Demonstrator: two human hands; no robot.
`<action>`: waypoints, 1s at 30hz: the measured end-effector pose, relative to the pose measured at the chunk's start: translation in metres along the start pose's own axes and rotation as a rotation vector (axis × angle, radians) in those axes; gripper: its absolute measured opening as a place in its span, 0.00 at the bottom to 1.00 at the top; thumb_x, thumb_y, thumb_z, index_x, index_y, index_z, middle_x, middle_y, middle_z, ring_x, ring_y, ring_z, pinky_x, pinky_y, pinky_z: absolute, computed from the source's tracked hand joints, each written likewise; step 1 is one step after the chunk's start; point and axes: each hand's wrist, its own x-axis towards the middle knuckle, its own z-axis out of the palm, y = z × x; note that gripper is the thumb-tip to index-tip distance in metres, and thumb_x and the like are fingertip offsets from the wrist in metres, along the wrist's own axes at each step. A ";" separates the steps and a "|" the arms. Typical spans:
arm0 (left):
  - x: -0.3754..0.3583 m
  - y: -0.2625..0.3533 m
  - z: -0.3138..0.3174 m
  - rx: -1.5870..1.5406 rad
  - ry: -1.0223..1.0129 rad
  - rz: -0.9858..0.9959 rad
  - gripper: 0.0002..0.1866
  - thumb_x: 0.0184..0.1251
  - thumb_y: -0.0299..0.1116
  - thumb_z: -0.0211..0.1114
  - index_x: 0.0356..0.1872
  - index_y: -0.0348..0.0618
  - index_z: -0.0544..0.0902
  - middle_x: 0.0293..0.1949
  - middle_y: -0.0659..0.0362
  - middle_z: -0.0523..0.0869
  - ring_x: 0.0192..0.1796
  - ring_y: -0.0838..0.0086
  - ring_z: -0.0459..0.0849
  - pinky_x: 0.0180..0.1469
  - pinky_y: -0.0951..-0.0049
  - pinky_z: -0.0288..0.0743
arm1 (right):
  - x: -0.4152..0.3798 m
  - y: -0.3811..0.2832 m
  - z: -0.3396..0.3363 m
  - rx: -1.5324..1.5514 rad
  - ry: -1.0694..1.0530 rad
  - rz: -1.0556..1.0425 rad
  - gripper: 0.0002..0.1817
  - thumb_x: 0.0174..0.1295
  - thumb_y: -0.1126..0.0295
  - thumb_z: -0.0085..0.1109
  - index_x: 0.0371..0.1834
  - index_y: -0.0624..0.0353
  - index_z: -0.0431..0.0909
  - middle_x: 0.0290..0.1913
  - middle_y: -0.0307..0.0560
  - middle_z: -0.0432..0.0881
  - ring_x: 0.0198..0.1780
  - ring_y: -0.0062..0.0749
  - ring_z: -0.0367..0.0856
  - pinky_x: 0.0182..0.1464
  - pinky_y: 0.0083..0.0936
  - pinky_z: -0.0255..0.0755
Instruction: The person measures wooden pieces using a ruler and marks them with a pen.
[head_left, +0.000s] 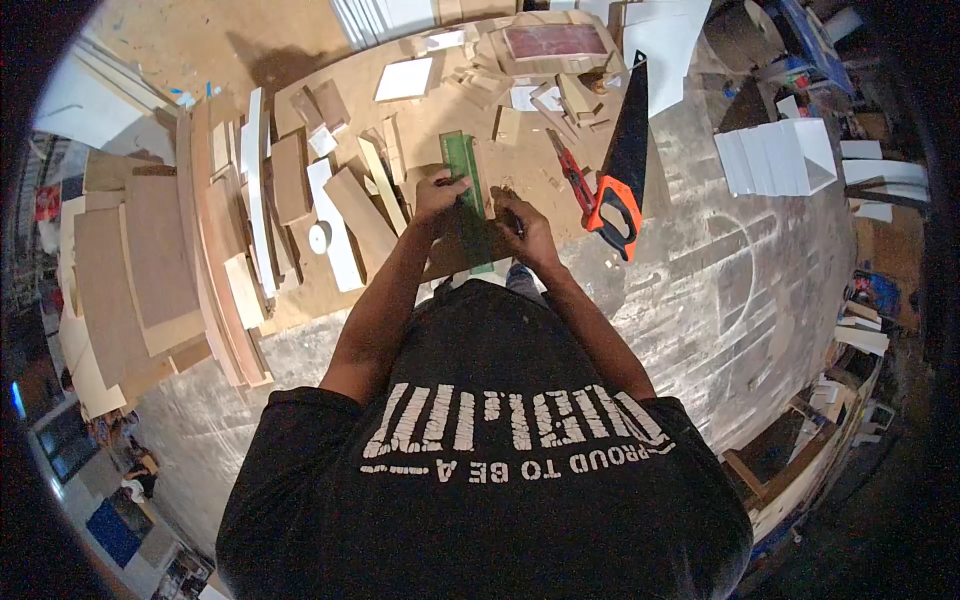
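A long green plastic ruler (466, 180) is pressed flat onto a brown wooden board (455, 250) by the left hand (438, 195); something thin, perhaps a pencil, is pinched by the right hand (525, 228). If pressure eases, the ruler could slip and the line go crooked.

Brown board (300, 45) on the floor carries wood offcuts (290, 175), a handsaw (622, 160) and green ruler (462, 165).
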 end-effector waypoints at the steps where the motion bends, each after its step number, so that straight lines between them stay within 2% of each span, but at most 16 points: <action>1: -0.002 0.004 0.002 0.015 0.015 0.003 0.20 0.59 0.39 0.79 0.44 0.34 0.86 0.36 0.57 0.88 0.35 0.73 0.86 0.39 0.69 0.82 | 0.002 0.005 0.003 -0.053 0.011 -0.064 0.32 0.57 0.73 0.64 0.69 0.55 0.73 0.64 0.59 0.78 0.63 0.51 0.79 0.65 0.37 0.73; 2: -0.004 0.007 0.004 0.047 0.015 0.049 0.16 0.59 0.35 0.77 0.42 0.34 0.87 0.34 0.59 0.88 0.33 0.75 0.85 0.38 0.71 0.80 | 0.003 0.010 0.005 -0.105 0.022 -0.128 0.32 0.57 0.73 0.64 0.69 0.55 0.73 0.66 0.59 0.77 0.66 0.52 0.77 0.67 0.38 0.72; 4: -0.008 0.013 0.008 0.111 0.016 0.140 0.08 0.61 0.28 0.75 0.38 0.35 0.89 0.30 0.61 0.88 0.30 0.78 0.83 0.34 0.74 0.78 | 0.003 0.007 0.004 -0.055 -0.009 -0.082 0.32 0.57 0.73 0.64 0.69 0.56 0.73 0.68 0.60 0.75 0.69 0.52 0.73 0.70 0.39 0.69; 7: -0.008 0.010 0.011 0.076 -0.004 0.257 0.08 0.61 0.28 0.74 0.37 0.35 0.89 0.30 0.61 0.88 0.30 0.78 0.84 0.34 0.74 0.78 | 0.005 0.009 0.003 -0.040 -0.041 -0.081 0.31 0.57 0.74 0.63 0.68 0.56 0.74 0.69 0.60 0.74 0.71 0.53 0.72 0.71 0.39 0.68; 10: -0.007 0.007 0.013 0.119 0.017 0.166 0.09 0.61 0.29 0.74 0.37 0.34 0.89 0.30 0.61 0.88 0.30 0.78 0.84 0.34 0.75 0.78 | 0.009 0.017 0.005 -0.077 -0.041 -0.124 0.30 0.58 0.74 0.62 0.68 0.57 0.74 0.69 0.60 0.74 0.71 0.52 0.72 0.71 0.39 0.68; 14: -0.004 0.000 0.014 0.060 0.006 0.185 0.09 0.60 0.30 0.74 0.37 0.34 0.89 0.30 0.60 0.89 0.29 0.78 0.84 0.35 0.75 0.78 | 0.010 0.015 0.005 -0.153 -0.037 -0.150 0.29 0.59 0.75 0.61 0.67 0.57 0.74 0.68 0.59 0.75 0.71 0.52 0.72 0.71 0.39 0.68; 17: -0.015 0.015 0.017 0.171 0.046 0.216 0.10 0.60 0.31 0.75 0.37 0.34 0.89 0.29 0.59 0.89 0.29 0.78 0.84 0.35 0.75 0.78 | 0.010 0.007 0.006 -0.140 0.002 -0.141 0.22 0.59 0.79 0.59 0.60 0.59 0.79 0.64 0.55 0.79 0.70 0.51 0.73 0.71 0.39 0.68; 20: -0.015 0.016 0.017 0.265 0.088 0.235 0.11 0.59 0.33 0.75 0.36 0.34 0.89 0.29 0.59 0.89 0.30 0.78 0.84 0.35 0.74 0.78 | 0.011 0.011 0.004 -0.169 -0.043 -0.154 0.27 0.59 0.76 0.60 0.66 0.57 0.76 0.68 0.58 0.76 0.71 0.52 0.72 0.70 0.39 0.69; 30: 0.002 -0.009 0.011 0.112 0.047 0.166 0.14 0.57 0.35 0.77 0.36 0.32 0.88 0.30 0.58 0.89 0.30 0.76 0.85 0.35 0.74 0.78 | 0.012 0.009 0.002 -0.165 -0.060 -0.134 0.25 0.62 0.72 0.58 0.65 0.55 0.76 0.67 0.57 0.76 0.70 0.52 0.72 0.70 0.40 0.69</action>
